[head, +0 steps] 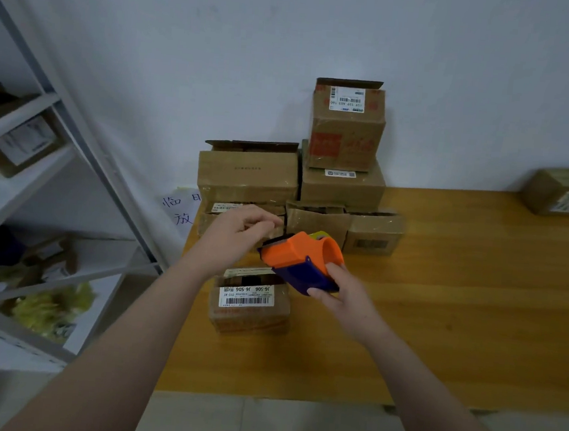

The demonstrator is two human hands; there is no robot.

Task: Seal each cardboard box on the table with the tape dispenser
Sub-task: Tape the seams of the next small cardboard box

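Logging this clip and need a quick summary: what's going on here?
A person holds the orange and blue plastic tape dispenser in the right hand, above the wooden table. The left hand pinches at the dispenser's front edge, seemingly picking at the tape end, which is too faint to see. A small cardboard box with a white barcode label sits just below; more cardboard boxes are stacked by the wall.

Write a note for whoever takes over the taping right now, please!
Right hand grips the dispenser in the air above the small box.
Left hand pinches at its front edge; whether it holds tape is unclear.
Other boxes: a pile by the wall, some with flaps up; a lone box far right on the table.
Done: cannot tell. Left: tape the small box, then the rest.
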